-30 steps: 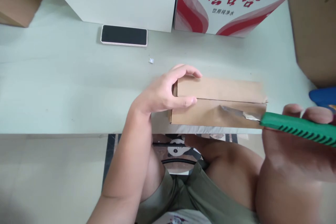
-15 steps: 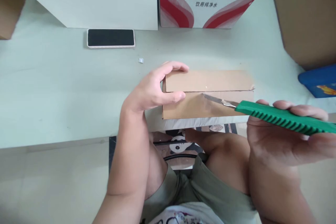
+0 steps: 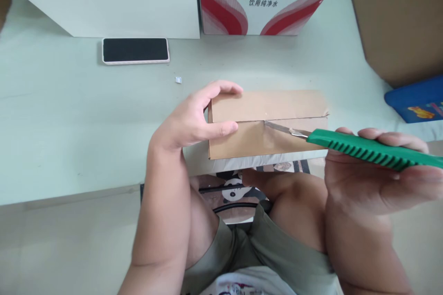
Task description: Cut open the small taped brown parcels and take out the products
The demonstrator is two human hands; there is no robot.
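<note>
A small brown cardboard box (image 3: 238, 140) lies near the table's front edge, its two top flaps meeting along a lengthwise seam. My left hand (image 3: 199, 113) grips the box's left end, thumb on the near flap and fingers over the far side. In my right hand (image 3: 374, 170) is a green utility knife (image 3: 363, 147) with its blade extended to the left. The blade's tip touches the seam around the middle of the box. Part of the box's right end is hidden behind the knife and hand.
A phone (image 3: 135, 50) and a tiny white scrap (image 3: 178, 80) lie on the pale green table (image 3: 86, 115). Behind stand a white box (image 3: 131, 0) and a red-and-white carton (image 3: 256, 14). To the right are a large brown carton (image 3: 401, 23) and a blue packet (image 3: 418, 101).
The knife tip has shifted slightly up to the seam from the near flap. The whole view has slid a little left; my left hand keeps its grip on the box.
</note>
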